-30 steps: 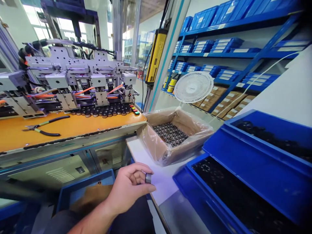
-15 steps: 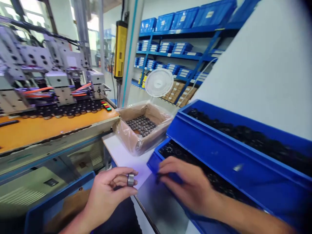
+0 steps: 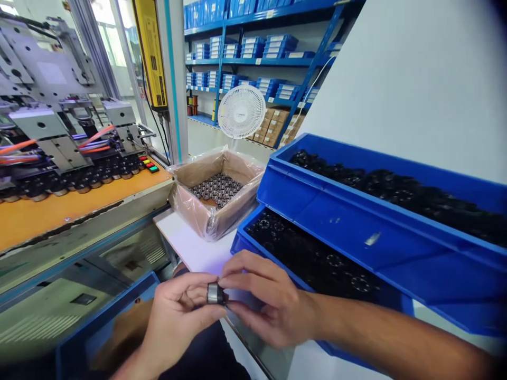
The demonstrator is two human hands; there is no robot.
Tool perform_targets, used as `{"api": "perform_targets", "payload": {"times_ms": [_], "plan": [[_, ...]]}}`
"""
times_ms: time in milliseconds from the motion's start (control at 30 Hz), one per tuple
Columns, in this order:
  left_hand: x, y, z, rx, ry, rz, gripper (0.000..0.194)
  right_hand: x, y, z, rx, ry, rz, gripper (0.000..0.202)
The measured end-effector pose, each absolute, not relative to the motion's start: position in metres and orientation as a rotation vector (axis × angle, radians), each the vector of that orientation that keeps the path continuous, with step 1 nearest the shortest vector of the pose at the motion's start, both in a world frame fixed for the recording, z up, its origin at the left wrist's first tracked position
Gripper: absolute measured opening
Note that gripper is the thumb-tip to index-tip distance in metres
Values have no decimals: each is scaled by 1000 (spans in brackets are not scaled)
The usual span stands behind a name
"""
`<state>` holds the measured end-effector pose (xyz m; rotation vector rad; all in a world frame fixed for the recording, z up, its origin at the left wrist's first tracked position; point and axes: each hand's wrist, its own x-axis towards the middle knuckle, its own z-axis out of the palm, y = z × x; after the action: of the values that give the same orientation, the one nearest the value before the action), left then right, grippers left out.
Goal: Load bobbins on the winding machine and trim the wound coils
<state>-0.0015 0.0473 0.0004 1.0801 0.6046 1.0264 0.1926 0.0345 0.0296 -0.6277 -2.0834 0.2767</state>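
Between the thumb and fingers of my left hand (image 3: pixel 180 311) is a short silver metal ring (image 3: pixel 213 293). My right hand (image 3: pixel 269 298) has come up against it from the right, fingertips and thumb pinching a small black plastic part (image 3: pixel 224 295) at the ring's right side. Most of that black part is hidden by my fingers, and I cannot tell how deep it sits in the ring. Behind my right hand lies the lower blue bin (image 3: pixel 253 217), with many black parts (image 3: pixel 301 248) in it.
An upper blue bin (image 3: pixel 332 211) of black parts overhangs the lower one. A plastic-lined carton (image 3: pixel 194 211) of metal rings (image 3: pixel 217 189) stands beyond my hands. At left is a machine (image 3: pixel 59 137) over an orange bench (image 3: pixel 95 198) with rows of assembled pieces. A white fan (image 3: pixel 241 112) stands behind.
My right hand has moved left from beside the lower bin, bringing the black part to the metal ring. My left hand still holds the ring. The view has shifted to the right.
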Motion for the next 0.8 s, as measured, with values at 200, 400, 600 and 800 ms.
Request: {"api": "perform_targets", "payload": {"times_ms": [200, 400, 600, 800], "plan": [[-5, 46, 3, 1092, 638, 1043, 40, 193, 35, 28, -591, -2124, 71, 25], [-1, 42, 5, 1100, 716, 1070, 41, 193, 35, 27, -583, -2170, -76, 20], [11, 29, 1, 1104, 658, 1197, 35, 193, 34, 29, -472, -2163, -334, 19], [-12, 45, 9, 1942, 672, 1347, 38, 191, 30, 29, -488, -2143, -128, 17]]}}
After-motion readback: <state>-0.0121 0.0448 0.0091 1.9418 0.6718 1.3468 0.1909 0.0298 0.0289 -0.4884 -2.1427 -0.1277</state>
